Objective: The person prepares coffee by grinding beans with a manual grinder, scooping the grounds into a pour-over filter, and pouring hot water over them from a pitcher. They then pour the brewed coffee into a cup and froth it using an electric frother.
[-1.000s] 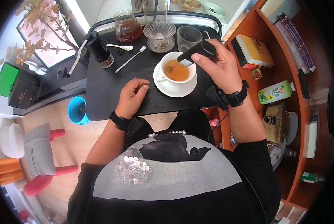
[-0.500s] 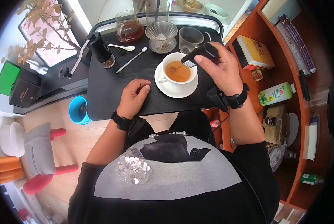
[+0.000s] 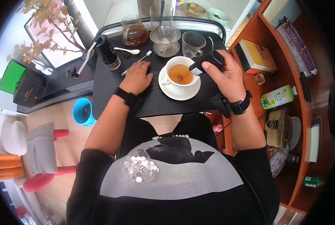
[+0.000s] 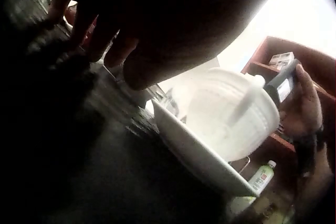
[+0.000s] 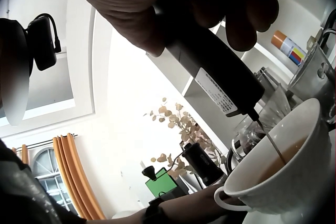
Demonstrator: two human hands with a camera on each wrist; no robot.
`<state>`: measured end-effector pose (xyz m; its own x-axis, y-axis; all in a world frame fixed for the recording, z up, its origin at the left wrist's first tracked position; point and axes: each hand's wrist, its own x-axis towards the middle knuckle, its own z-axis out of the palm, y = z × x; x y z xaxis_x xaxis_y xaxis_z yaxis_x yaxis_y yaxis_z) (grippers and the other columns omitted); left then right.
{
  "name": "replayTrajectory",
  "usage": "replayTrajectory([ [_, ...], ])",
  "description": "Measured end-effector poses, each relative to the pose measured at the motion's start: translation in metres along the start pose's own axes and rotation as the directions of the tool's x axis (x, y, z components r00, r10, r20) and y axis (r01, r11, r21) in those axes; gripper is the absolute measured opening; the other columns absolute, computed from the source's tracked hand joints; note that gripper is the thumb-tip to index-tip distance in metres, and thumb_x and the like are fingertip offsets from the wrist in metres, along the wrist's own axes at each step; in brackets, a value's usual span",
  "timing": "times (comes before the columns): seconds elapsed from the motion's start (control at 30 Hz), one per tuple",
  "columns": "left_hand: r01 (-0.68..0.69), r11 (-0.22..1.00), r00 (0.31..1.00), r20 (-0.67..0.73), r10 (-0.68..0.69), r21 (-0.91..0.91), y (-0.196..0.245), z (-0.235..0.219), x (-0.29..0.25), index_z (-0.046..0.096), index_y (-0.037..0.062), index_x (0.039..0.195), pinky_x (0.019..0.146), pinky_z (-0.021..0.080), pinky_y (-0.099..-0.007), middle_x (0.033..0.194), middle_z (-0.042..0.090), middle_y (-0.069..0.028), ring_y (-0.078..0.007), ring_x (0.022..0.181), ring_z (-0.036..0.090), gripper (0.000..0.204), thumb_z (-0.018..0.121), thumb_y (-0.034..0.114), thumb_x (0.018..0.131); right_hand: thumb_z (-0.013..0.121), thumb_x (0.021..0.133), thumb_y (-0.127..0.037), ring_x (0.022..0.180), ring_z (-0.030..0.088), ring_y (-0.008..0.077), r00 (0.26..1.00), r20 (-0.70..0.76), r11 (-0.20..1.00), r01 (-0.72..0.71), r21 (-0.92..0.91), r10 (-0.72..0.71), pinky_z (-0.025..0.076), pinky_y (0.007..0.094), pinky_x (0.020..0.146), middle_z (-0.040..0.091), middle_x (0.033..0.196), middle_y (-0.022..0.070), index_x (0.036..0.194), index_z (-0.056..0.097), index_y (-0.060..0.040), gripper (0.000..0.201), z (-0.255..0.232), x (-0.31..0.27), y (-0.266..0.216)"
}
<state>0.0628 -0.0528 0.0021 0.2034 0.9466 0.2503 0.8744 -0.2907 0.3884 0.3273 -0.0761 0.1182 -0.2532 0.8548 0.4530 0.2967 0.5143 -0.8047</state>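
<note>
My right hand (image 3: 229, 80) grips the black body of a handheld milk frother (image 3: 214, 60), tilted over a white cup (image 5: 286, 195). In the right wrist view its thin wire shaft dips into the brown liquid (image 3: 176, 72), and the tip is hidden below the surface. The cup stands on a white saucer (image 3: 179, 95), its handle toward my left side. Left of the saucer my left hand (image 3: 136, 78) rests palm down on the black table (image 3: 152, 101), fingers loosely extended. Its fingertips lie beside a long thin stirring spoon (image 3: 147, 55), whose middle is hidden by the hand.
Behind the cup stand a glass dripper (image 3: 166, 35), a glass mug (image 3: 193, 42) and a glass pot of dark liquid (image 3: 135, 36). A hand grinder (image 3: 107, 52) and a white spoon (image 3: 132, 51) sit at the left. A wooden shelf (image 3: 235, 48) flanks the table's right side.
My left hand has moved forward from near the table's front edge to the stirring spoon, its fingers uncurling. My right hand keeps holding the frother in the cup. The head view has shifted slightly.
</note>
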Motion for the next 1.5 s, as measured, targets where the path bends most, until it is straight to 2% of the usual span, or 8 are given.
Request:
replayTrajectory([
  [0.3,0.090,0.995,0.996,-0.027,-0.089,0.033,-0.028,0.007,0.031,0.051,0.0001,0.116,0.098,0.035,-0.0385,0.119,0.050,-0.0194,-0.0326,0.115,0.043,0.045,0.057,0.023,0.078,0.068,0.078,-0.016,0.064,0.054,0.0062,0.999,-0.031,0.999,0.036,-0.008,-0.036,0.043,0.0200,0.057,0.062,0.078,0.0033,0.096,0.056,-0.0001,0.027,-0.004,-0.004,0.003],
  [0.4,0.055,0.998,0.987,-0.151,-0.048,0.041,-0.024,0.002,0.021,0.053,0.0015,0.114,0.096,0.036,-0.0393,0.118,0.051,-0.0179,-0.0319,0.112,0.046,0.044,0.059,0.024,0.077,0.068,0.078,-0.016,0.063,0.054,0.0059,0.998,-0.042,0.997,0.043,-0.069,-0.046,0.043,0.0198,0.056,0.061,0.077,0.0028,0.096,0.057,-0.0002,0.027,-0.008,-0.002,0.003],
  [0.5,0.000,0.939,0.995,-0.095,-0.035,-0.343,-0.004,-0.016,-0.007,0.053,-0.0002,0.111,0.097,0.035,-0.0367,0.117,0.051,-0.0194,-0.0331,0.112,0.046,0.038,0.058,0.018,0.078,0.068,0.078,-0.015,0.063,0.053,0.0057,0.999,-0.037,0.999,0.031,-0.039,-0.032,0.043,0.0197,0.057,0.061,0.076,0.0019,0.095,0.057,-0.0004,0.026,-0.008,-0.002,0.005],
  [0.7,0.131,0.821,0.991,0.081,-0.103,-0.556,0.009,-0.027,-0.065,0.055,0.0016,0.108,0.097,0.035,-0.0350,0.114,0.052,-0.0170,-0.0315,0.114,0.046,0.032,0.058,0.011,0.078,0.069,0.077,-0.015,0.063,0.052,0.0059,1.000,-0.003,0.995,0.026,0.092,-0.026,0.043,0.0197,0.057,0.059,0.074,0.0007,0.094,0.058,-0.0009,0.025,0.004,0.007,0.009],
  [0.8,0.061,0.854,0.997,-0.004,-0.074,-0.516,0.001,-0.025,-0.080,0.058,0.0018,0.103,0.096,0.035,-0.0372,0.111,0.053,-0.0157,-0.0313,0.113,0.046,0.028,0.059,0.007,0.076,0.069,0.077,-0.014,0.063,0.052,0.0053,0.997,-0.050,0.998,0.064,0.003,-0.064,0.042,0.0194,0.057,0.059,0.074,0.0003,0.092,0.058,-0.0008,0.023,-0.002,0.011,0.008],
  [0.87,0.042,0.877,0.997,-0.031,-0.064,-0.478,-0.001,-0.022,-0.086,0.058,0.0018,0.102,0.097,0.035,-0.0371,0.109,0.054,-0.0137,-0.0302,0.115,0.045,0.026,0.058,0.005,0.076,0.068,0.077,-0.013,0.064,0.052,0.0049,0.997,-0.055,0.998,-0.048,-0.043,0.045,0.042,0.0192,0.057,0.058,0.073,0.0003,0.090,0.058,-0.0008,0.021,-0.009,0.012,0.001],
  [1.0,-0.026,0.942,0.991,-0.132,-0.020,-0.334,0.003,-0.016,-0.089,0.058,0.0011,0.096,0.097,0.034,-0.0377,0.104,0.056,-0.0122,-0.0307,0.116,0.045,0.023,0.059,0.001,0.073,0.068,0.077,-0.012,0.065,0.053,0.0041,1.000,-0.021,0.998,0.005,0.059,-0.003,0.043,0.0192,0.058,0.059,0.073,-0.0003,0.091,0.058,-0.0005,0.021,-0.008,0.009,-0.001],
  [1.5,-0.006,0.962,0.984,-0.172,-0.043,-0.272,0.010,-0.017,-0.089,0.058,0.0013,0.095,0.095,0.036,-0.0386,0.104,0.058,-0.0124,-0.0318,0.114,0.046,0.023,0.060,0.001,0.072,0.068,0.078,-0.013,0.066,0.055,0.0061,1.000,0.015,0.999,0.006,0.043,-0.006,0.045,0.0197,0.059,0.061,0.077,0.0025,0.093,0.058,0.0001,0.023,-0.004,0.008,0.003],
])
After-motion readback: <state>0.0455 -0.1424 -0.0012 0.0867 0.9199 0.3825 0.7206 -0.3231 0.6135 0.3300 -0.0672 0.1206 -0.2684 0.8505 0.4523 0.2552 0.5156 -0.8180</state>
